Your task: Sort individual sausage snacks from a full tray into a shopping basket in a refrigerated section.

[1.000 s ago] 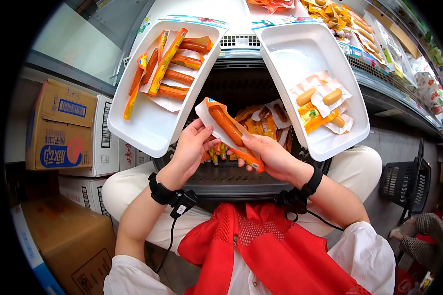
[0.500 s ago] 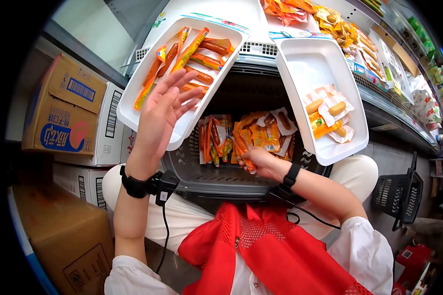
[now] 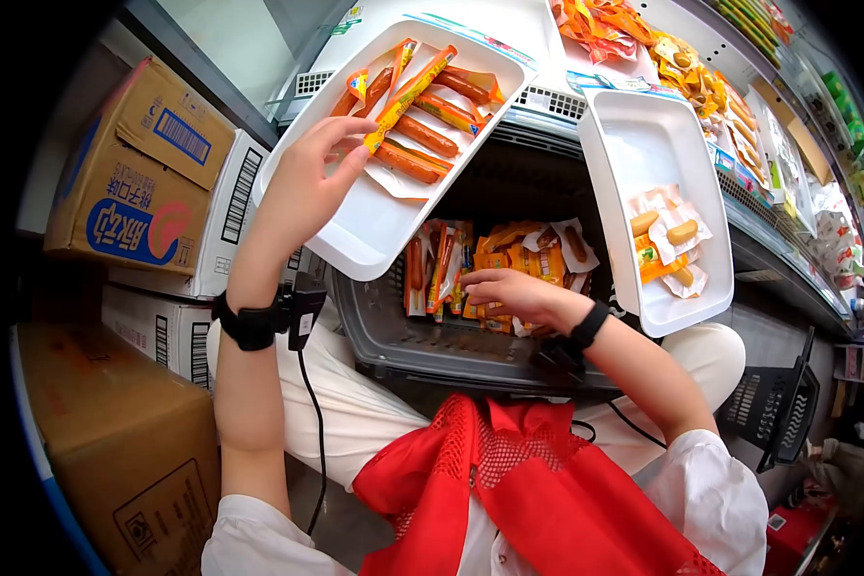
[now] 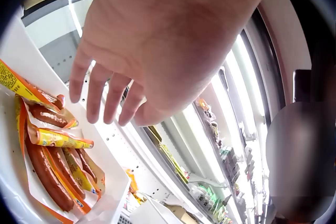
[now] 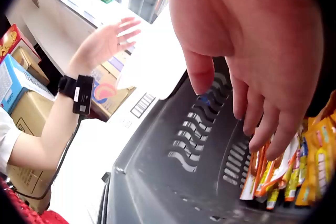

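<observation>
My left hand (image 3: pixel 312 182) is over the left white tray (image 3: pixel 360 252), its fingertips close to the packaged sausages (image 3: pixel 427 134) there. Seen from the left wrist, the fingers of that hand (image 4: pixel 136 61) are spread with nothing in them. Over the black basket (image 3: pixel 394 350) is my right hand (image 3: pixel 514 291), fingers loosely extended and holding nothing. Beneath and beside it lie orange-and-white sausage packs (image 3: pixel 442 254) on the left and yellow-orange packs (image 3: pixel 538 259) on the right. In the right wrist view, its fingertips hang above the sausage packs (image 5: pixel 268 174).
A second white tray (image 3: pixel 624 144) at right holds a few pale sausage packs (image 3: pixel 682 232). Cardboard boxes (image 3: pixel 134 192) are stacked at left. A chilled shelf (image 3: pixel 773 230) with more packs runs along the back right. Another black basket (image 3: pixel 773 398) is on the floor at right.
Both hands held a sausage pack; the left let go and moved up to the left tray. The right lowered the pack into the basket and released it among the orange-and-white packs.
</observation>
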Demonstrator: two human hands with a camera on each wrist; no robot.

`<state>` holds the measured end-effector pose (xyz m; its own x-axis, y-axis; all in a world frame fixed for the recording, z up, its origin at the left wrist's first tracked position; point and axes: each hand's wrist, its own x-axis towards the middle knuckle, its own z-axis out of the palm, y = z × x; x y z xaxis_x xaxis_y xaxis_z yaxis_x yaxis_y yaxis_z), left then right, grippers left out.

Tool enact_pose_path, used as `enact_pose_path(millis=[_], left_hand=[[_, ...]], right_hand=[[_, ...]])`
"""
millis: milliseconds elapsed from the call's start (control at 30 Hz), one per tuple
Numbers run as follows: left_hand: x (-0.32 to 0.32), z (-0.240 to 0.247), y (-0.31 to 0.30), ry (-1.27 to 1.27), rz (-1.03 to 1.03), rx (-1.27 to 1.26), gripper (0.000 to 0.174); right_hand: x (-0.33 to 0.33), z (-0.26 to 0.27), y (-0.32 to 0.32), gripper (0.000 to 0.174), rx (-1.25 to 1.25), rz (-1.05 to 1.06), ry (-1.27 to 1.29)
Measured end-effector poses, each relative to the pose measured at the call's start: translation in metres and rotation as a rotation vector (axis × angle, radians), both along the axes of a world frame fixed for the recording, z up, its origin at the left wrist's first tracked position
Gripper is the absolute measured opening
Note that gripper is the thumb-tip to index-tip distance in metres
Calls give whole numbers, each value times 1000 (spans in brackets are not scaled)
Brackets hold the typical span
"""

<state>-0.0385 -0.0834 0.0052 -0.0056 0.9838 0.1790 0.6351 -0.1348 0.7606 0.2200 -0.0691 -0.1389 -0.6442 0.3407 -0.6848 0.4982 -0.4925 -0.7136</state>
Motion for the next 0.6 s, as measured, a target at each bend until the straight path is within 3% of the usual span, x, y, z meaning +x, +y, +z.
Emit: enact_pose_path(millis=[33, 233, 300, 367, 433, 600], left_hand=[[-5, 0, 3, 126, -16, -17, 27], [-33, -13, 35, 346, -12, -59, 28], [-31, -14, 43, 493, 90, -218, 29], [-36, -17, 55, 552, 26, -129, 28], [-35, -12, 68, 622, 9, -403, 27], [-38, -29, 74, 634, 40, -138, 19]], right_hand=[[11, 5, 4, 44, 10, -25, 6], [58, 29, 5, 40, -51, -154, 41], [61, 33, -4, 40, -18, -149, 54], [58, 29, -13, 41, 38, -92, 56], [50, 28, -21, 41, 131, -17, 67], [41, 14, -23, 40, 139, 91, 66]])
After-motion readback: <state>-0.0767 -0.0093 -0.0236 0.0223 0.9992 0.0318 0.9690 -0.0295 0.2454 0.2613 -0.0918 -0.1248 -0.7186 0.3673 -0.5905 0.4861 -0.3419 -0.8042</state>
